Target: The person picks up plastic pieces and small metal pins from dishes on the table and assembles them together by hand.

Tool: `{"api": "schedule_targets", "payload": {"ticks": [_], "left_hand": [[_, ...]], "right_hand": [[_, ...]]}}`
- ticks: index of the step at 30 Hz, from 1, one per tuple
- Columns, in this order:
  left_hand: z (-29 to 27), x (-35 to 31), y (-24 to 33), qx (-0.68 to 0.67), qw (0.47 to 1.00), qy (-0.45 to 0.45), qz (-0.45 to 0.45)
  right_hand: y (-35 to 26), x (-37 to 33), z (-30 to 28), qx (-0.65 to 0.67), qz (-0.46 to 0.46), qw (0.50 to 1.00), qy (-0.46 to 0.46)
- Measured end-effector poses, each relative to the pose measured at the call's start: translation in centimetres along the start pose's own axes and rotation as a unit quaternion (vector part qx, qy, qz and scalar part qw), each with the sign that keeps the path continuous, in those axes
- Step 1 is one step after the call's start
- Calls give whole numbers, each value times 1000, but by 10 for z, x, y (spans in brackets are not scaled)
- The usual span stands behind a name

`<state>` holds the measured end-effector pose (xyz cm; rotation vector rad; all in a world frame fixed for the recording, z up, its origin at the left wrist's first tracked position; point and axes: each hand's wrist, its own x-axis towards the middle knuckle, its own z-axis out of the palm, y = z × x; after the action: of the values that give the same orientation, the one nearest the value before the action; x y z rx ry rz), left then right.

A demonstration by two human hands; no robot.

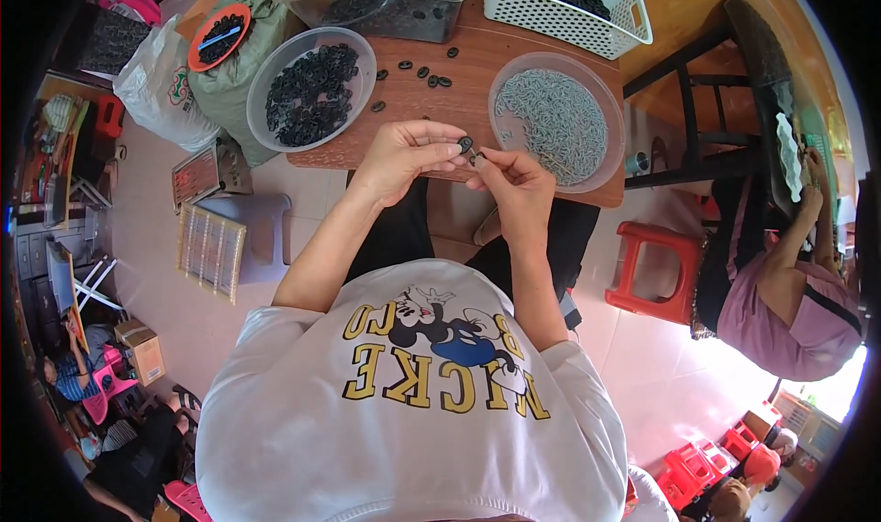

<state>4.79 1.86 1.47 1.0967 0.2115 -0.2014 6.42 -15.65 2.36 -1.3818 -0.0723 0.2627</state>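
Note:
My left hand [404, 159] pinches a small black oval plastic piece [465, 143] between thumb and fingertips, just over the table's near edge. My right hand [521, 184] is closed at the fingertips right beside it, against a tiny dark part [474, 158] too small to name. To the right of my hands stands a round clear tub [618, 123] of small silvery screws [551, 113]. A larger round tub [252, 109] at the left holds many black plastic pieces [312, 95]. Several loose black oval pieces [433, 80] lie on the wooden table [413, 109] between the tubs.
A clear bin [440, 28] and a white basket [633, 35] of black parts stand at the back. Sacks [165, 90] carry an orange plate [246, 40] at the left. A red stool [656, 269] and a seated person [780, 311] are at the right.

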Motion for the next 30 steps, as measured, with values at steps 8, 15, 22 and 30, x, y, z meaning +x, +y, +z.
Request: {"api": "schedule_targets", "payload": {"ticks": [8,15,22,30], "left_hand": [[1,0,-3,-10,1000,-3,6],[8,-3,-4,63,998,-2,25],[13,-12,-13,133,989,13,62],[17,-19,-17,233,962,36,137]], "right_hand": [[3,-1,-1,-8,3,1000,-3],[3,-2,1,13,11,1000,-7],[4,-8,7,18,-7,1000,5],[12,-8,2,-7,-12,999,-30]]}}
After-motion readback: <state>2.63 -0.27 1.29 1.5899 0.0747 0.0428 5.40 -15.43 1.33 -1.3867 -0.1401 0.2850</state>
